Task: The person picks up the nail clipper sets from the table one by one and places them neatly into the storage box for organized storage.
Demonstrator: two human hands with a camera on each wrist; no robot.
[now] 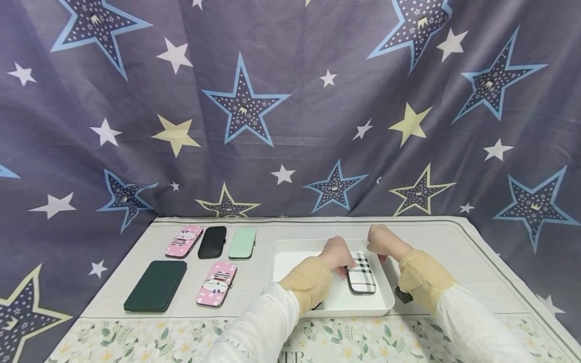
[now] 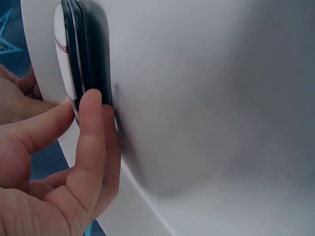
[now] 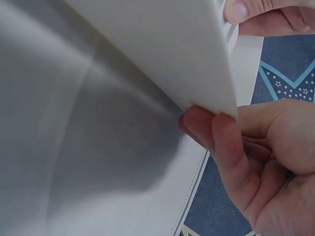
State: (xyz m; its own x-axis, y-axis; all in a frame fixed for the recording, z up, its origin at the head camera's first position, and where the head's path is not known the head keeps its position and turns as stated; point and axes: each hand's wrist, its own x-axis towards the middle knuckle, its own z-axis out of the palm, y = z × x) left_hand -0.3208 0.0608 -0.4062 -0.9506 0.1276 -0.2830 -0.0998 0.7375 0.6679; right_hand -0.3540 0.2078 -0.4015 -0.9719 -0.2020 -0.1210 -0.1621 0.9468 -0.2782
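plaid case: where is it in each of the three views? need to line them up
Head: plaid case lies flat in the white tray, right of centre, left hand on it.
Left wrist: seen edge-on at upper left, fingers on its edge.
Right wrist: not in view; only right hand at the tray's edge.
Shared landmark: the white tray.

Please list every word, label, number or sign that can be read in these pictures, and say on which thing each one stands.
"VER": end of a cut-off word on the floral mat, bottom edge of the head view.
Pink cases: cartoon print only, no readable text.
Plaid case, white tray: no text visible.
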